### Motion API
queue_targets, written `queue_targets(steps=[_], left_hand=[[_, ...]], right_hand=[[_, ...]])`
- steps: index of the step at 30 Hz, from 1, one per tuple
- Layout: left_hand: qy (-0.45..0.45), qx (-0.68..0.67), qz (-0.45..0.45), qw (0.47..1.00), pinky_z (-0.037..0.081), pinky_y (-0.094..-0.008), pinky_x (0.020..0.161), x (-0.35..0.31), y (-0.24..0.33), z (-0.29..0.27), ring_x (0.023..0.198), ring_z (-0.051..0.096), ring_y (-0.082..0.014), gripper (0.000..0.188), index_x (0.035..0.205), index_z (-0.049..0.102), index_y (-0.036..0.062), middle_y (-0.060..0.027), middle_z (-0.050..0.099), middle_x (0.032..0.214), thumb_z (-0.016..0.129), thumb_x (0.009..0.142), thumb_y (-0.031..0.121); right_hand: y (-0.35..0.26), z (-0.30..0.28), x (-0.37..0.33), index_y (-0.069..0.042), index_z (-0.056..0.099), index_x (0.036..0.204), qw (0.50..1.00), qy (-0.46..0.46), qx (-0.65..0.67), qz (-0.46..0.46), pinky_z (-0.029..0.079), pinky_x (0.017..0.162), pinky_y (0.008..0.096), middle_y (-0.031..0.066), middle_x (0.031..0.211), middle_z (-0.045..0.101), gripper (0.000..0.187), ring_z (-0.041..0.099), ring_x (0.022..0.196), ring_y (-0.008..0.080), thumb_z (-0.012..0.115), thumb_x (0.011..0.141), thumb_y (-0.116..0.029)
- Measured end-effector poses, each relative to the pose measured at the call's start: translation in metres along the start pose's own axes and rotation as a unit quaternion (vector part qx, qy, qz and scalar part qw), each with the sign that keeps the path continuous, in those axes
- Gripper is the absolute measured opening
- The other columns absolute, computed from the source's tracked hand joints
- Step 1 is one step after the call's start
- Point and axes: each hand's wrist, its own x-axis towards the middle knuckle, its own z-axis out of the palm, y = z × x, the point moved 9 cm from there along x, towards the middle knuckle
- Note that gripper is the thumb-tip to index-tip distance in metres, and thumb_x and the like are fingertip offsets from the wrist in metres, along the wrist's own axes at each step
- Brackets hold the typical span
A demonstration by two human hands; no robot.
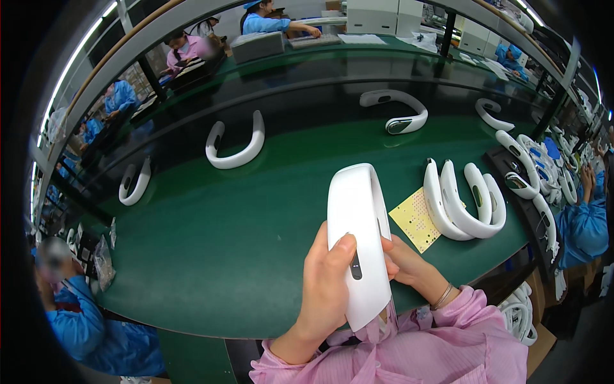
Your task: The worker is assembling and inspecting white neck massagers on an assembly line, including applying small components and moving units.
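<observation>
In front of me I hold up a white U-shaped neck massager point(358, 211), its broad outer face toward me. My left hand point(325, 278) grips its left side, the thumb pressed beside a dark oval button panel point(356, 265). At the other side, my right hand point(404, 261) is closed on the massager's edge; some of its fingertips are hidden behind the white shell. To the right, more neck massagers point(476, 225) sit nested together, partly over a yellow printed sheet point(416, 221).
Other neck massagers stand apart along the green table's far side, one point(240, 157) at the left and one point(409, 121) at the back. A black tray point(521, 211) at right holds more white parts. Co-workers in blue sit at both sides; a plastic bag point(103, 262) lies left.
</observation>
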Motion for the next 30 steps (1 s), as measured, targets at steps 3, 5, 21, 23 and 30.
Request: queue_targets(steps=[3,5,21,23,30], left_hand=[[0.001,0.007,0.000,1.000,0.051,-0.0300,0.063,-0.003,0.002,0.000,0.070,0.062,-0.0202,0.035,0.110,0.038,-0.0059,-0.0192,0.060,0.093,0.040,0.091,0.023],[-0.002,0.011,0.000,1.000,0.051,-0.0302,0.063,-0.004,0.002,0.001,0.070,0.062,-0.0204,0.035,0.111,0.037,-0.0060,-0.0191,0.059,0.094,0.039,0.091,0.023],[0.069,0.270,0.174,0.945,0.047,-0.0284,0.070,-0.018,0.003,-0.057,0.081,0.056,-0.0170,0.080,0.139,0.014,0.0008,-0.0150,0.050,0.107,0.064,0.081,0.025],[0.194,0.289,0.131,0.928,0.046,-0.0272,0.069,-0.014,0.000,-0.083,0.078,0.053,-0.0150,0.075,0.137,0.022,0.0021,-0.0133,0.048,0.107,0.063,0.074,0.002],[0.209,0.039,0.048,0.976,0.051,-0.0329,0.077,0.017,-0.046,-0.124,0.091,0.059,-0.0202,0.042,0.123,0.036,0.0009,-0.0131,0.053,0.110,0.054,0.086,0.009]], right_hand=[[-0.001,0.001,-0.001,0.001,0.037,0.128,1.000,-0.009,-0.014,0.006,0.050,0.078,0.0285,0.0111,0.103,0.056,0.048,0.060,0.090,0.0168,0.052,0.090,-0.024],[-0.002,0.002,-0.001,0.001,0.036,0.128,1.000,-0.013,-0.021,0.008,0.051,0.078,0.0288,0.0113,0.102,0.056,0.048,0.061,0.089,0.0171,0.053,0.090,-0.024],[-0.043,-0.037,-0.024,-0.002,0.036,0.128,0.952,0.123,-0.142,-0.240,0.047,0.080,0.0298,0.0079,0.100,0.053,0.045,0.056,0.089,0.0164,0.052,0.090,-0.021],[-0.059,-0.019,-0.045,0.001,0.034,0.130,0.930,0.098,-0.196,-0.294,0.043,0.085,0.0310,0.0097,0.107,0.050,0.048,0.053,0.095,0.0165,0.051,0.090,-0.021],[-0.095,0.083,-0.089,0.003,0.022,0.138,0.861,-0.111,-0.379,-0.321,0.034,0.089,0.0295,0.0147,0.114,0.042,0.062,0.043,0.102,0.0201,0.049,0.089,-0.024]])
